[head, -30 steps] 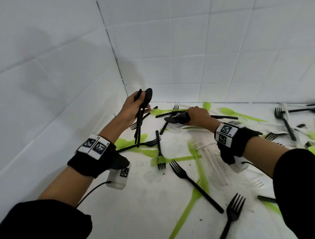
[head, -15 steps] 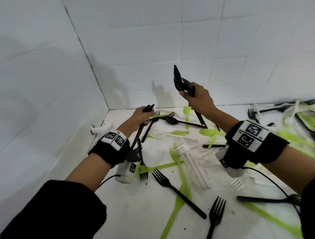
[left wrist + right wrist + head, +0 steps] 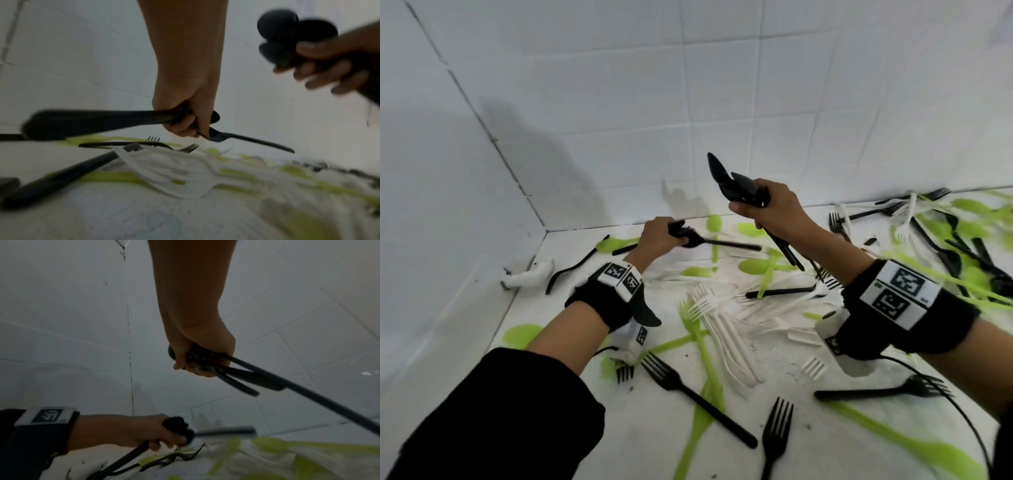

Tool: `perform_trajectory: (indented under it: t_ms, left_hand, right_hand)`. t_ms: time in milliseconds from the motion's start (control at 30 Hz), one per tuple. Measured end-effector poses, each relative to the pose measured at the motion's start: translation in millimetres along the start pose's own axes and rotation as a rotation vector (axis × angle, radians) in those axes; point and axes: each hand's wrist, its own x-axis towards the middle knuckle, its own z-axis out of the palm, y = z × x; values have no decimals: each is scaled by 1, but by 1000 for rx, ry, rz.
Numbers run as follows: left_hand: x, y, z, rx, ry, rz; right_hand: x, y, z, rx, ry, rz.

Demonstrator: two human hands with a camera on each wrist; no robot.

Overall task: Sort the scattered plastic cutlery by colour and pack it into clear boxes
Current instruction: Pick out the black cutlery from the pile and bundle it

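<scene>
A white worktop set into a white tiled corner is strewn with black, green and white plastic cutlery.

At the far left, against the wall, lies a small white object too blurred to name. Just right of it the left hand hangs low over the back of the worktop, fingers curled round black cutlery. One black handle runs back under the wrist toward the person. A black spoon sticks out to the right, its long axis roughly level and pointing toward the other hand. The left wrist view suggests the fingertips pinch this spoon at its bowl, though motion blur makes that uncertain.

In the middle, in front of the hands, white forks lie heaped, crossed by green forks. Loose black forks lie nearest the person, with none of the cutlery here grouped by colour.

To the right and higher, the right hand is closed round a bundle of black spoons, bowls up, handles slanting down to the right. The left hand's spoon lies below and just left of this bundle, so joining them looks like a short move up and to the right.

Further right lie more green spoons and black pieces, tangled.

No clear box shows in any view, so nothing can be said of what is packed.
</scene>
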Motion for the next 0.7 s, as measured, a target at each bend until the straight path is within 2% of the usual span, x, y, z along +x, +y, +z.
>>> perform_trajectory:
  t_ms: [133, 300, 400, 533, 700]
  left_hand:
    - [-16, 7, -17, -439, 118, -26]
    - [-45, 23, -36, -738, 186, 2]
    - [-60, 33, -44, -786, 229, 18]
    - [-78, 38, -48, -791, 306, -54]
    - [-113, 46, -44, -835, 272, 2]
  right_hand:
    - [-8, 9, 9, -8, -96, 51]
    - [-31, 8, 19, 47, -111, 94]
    - [-49, 4, 16, 73, -155, 63]
    - [-73, -1, 6, 151, -180, 20]
    - [-99, -5, -3, 220, -153, 27]
